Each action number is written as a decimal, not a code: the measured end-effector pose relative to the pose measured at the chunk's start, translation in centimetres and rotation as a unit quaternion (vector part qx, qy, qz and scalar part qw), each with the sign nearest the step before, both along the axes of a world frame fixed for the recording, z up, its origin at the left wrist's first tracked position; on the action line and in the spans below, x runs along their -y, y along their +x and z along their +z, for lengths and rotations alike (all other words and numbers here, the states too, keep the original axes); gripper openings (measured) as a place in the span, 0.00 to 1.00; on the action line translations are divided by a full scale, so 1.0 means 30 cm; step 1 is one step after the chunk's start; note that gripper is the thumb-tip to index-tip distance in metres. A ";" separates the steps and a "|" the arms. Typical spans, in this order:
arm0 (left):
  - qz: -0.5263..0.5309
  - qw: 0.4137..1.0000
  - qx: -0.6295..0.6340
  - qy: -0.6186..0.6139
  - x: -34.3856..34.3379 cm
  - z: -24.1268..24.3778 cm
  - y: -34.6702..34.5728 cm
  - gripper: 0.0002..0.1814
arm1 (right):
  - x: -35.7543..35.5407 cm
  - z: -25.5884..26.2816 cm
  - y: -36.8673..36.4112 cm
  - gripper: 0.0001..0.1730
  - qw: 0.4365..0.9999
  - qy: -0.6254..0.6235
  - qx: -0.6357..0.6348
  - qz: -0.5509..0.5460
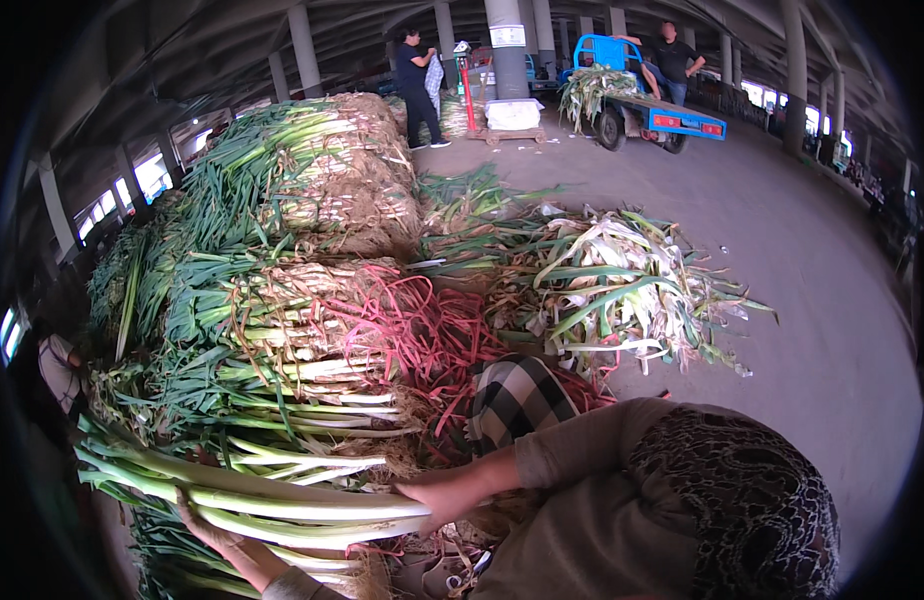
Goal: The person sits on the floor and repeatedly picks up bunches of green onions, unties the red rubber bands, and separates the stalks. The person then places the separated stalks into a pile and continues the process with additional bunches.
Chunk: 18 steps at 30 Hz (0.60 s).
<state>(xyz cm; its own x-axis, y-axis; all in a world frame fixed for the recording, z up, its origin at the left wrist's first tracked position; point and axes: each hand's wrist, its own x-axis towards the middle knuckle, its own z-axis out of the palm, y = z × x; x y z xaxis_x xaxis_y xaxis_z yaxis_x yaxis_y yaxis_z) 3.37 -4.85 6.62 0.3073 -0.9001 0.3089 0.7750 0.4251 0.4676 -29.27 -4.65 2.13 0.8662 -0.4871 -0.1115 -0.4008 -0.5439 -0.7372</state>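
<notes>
A bundle of several long green onions, leek-like with thick white stems, lies across both my hands. My right hand is closed around the white root end. My left hand supports the stalks near the green leaves, its thumb on the near side and fingertips showing beyond. Beneath and behind the bundle, more green onions lie in rows, roots towards the right. A heap of red plastic strapping is just beyond, next to a black-and-white checked cloth. Part of my right hand's grip is hidden by the stalks.
Tall stacks of green onions rise ahead. A pile of stripped leaves covers floor to the right. Farther back are a person beside a platform scale, and another person near a blue cargo tricycle. Concrete columns stand behind.
</notes>
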 end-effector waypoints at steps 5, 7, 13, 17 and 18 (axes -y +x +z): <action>-0.011 0.999 -0.015 0.039 0.025 -0.098 -0.017 0.30 | 0.000 -0.125 -0.010 0.30 0.999 -0.042 -0.007 -0.027; -0.012 0.996 -0.060 0.059 0.030 -0.085 -0.064 0.30 | -0.005 -0.128 -0.015 0.28 0.999 -0.027 -0.030 -0.022; -0.029 0.999 -0.017 0.008 0.073 -0.174 -0.060 0.31 | -0.011 -0.109 -0.069 0.24 0.999 -0.025 -0.026 -0.020; -0.039 0.999 0.002 0.007 0.073 -0.181 -0.107 0.30 | -0.040 -0.052 -0.117 0.25 0.998 0.040 -0.034 -0.040; -0.035 0.999 -0.012 0.024 0.068 -0.159 -0.146 0.30 | -0.043 -0.080 -0.131 0.25 0.998 0.043 -0.019 -0.046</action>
<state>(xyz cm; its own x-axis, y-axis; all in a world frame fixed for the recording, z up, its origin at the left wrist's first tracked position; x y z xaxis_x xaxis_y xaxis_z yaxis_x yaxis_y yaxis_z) -1.01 -6.89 1.85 0.2503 -0.9331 0.2581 0.8131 0.3473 0.4672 -33.19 -3.35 -0.27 0.8127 -0.5514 -0.1883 -0.4748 -0.4393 -0.7626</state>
